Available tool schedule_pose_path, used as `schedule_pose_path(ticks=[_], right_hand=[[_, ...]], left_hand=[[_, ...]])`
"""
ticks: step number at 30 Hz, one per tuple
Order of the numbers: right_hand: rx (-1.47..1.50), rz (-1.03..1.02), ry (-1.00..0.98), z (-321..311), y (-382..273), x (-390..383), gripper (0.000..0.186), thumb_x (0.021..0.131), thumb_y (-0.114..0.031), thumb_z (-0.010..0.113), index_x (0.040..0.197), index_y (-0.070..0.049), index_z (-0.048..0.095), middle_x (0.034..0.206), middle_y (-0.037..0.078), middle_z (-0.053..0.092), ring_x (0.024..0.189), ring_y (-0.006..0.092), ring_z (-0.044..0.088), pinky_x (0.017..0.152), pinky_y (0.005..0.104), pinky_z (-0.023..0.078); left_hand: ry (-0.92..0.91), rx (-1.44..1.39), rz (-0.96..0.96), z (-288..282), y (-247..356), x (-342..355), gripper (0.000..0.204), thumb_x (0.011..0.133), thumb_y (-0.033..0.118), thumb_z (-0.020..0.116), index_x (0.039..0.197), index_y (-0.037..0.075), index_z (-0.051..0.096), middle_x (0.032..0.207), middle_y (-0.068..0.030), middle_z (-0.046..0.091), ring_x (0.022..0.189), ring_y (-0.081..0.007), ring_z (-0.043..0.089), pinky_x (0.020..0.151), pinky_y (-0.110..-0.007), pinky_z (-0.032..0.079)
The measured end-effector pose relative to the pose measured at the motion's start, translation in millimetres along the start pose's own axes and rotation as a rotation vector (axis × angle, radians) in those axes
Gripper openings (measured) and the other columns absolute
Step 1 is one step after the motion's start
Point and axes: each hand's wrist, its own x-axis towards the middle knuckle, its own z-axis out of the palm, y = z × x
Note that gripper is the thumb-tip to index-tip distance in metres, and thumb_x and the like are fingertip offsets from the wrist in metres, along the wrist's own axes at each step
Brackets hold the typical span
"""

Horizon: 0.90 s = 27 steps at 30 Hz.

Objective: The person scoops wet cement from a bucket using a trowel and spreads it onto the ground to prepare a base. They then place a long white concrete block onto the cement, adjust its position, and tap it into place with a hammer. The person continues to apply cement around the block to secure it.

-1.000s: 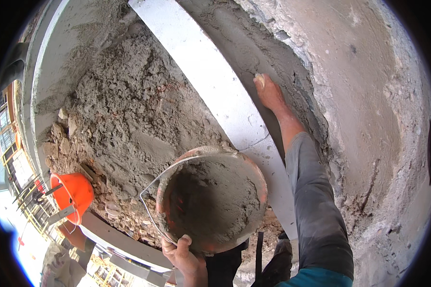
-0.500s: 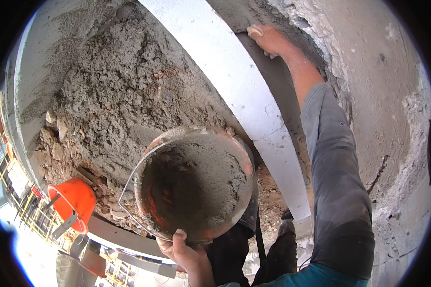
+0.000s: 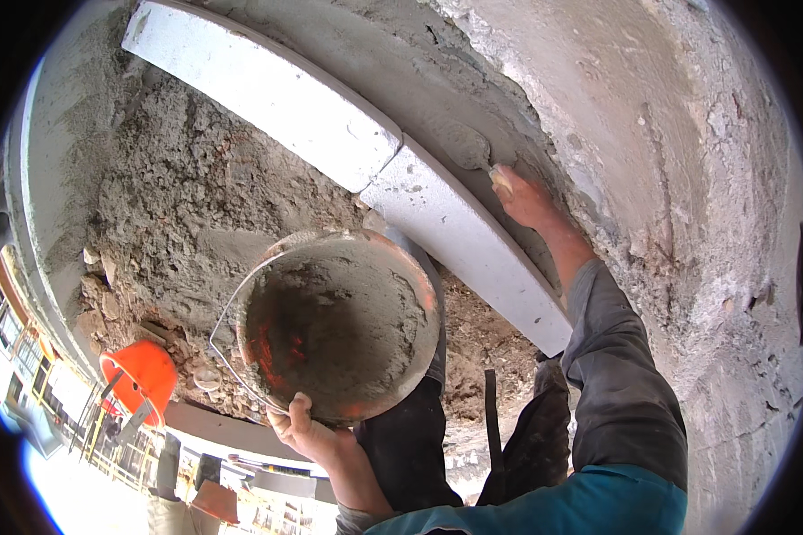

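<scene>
My left hand grips the near rim of a mortar-smeared bucket, its thumb over the edge. The bucket tilts toward me, grey mortar coats its inside, and its wire handle hangs to the left. My right hand is closed round the handle of a trowel. The trowel's blade lies against wet grey mortar in the channel between the white blocks and the rough wall. Two long white blocks, a far one and a near one, stand end to end with a narrow joint.
Rough mortar and rubble cover the ground left of the blocks. A broken-edged concrete wall rises on the right. At the lower left is an orange hollow thing like a hard hat or bucket. My dark-trousered legs are below the bucket.
The view has shifted, bringing the joint between the blocks and the trowel's blade into sight. My right hand sits lower in the picture. The left hand still holds the bucket.
</scene>
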Motion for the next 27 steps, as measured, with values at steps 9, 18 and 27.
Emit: schedule_pose_path(ticks=[9,18,27], right_hand=[[0.053,-0.129,0.167,-26.0,-111.7,56.6,0.045,0.099,-0.027,0.045,0.142,-0.014,0.041,0.119,0.026,0.062,0.113,0.0417,0.058,0.095,0.0517,0.046],[0.107,-0.017,-0.016,-6.9,-17.2,10.3,0.047,0.098,-0.026,0.051,0.144,-0.026,0.044,0.125,0.02,0.062,0.113,0.0381,0.06,0.097,0.044,0.047],[0.057,0.037,0.11,60.6,122.7,-92.4,0.049,0.097,-0.031,0.051,0.144,-0.028,0.041,0.116,0.021,0.065,0.107,0.0431,0.061,0.091,0.0508,0.049]], left_hand=[[-0.029,0.029,0.049,-1.4,-11.9,-9.0,0.033,0.07,0.0,0.054,0.103,0.003,0.058,0.101,-0.0081,0.059,0.089,-0.019,0.057,0.086,-0.035,0.049],[-0.016,0.061,0.093,4.6,-9.1,-19.3,0.03,0.07,0.002,0.054,0.1,0.004,0.057,0.101,-0.0086,0.059,0.09,-0.021,0.058,0.085,-0.037,0.051],[-0.111,0.04,0.151,-5.1,-27.1,-27.5,0.032,0.069,-0.001,0.051,0.1,0.005,0.059,0.098,-0.0077,0.059,0.089,-0.0212,0.059,0.083,-0.038,0.053]])
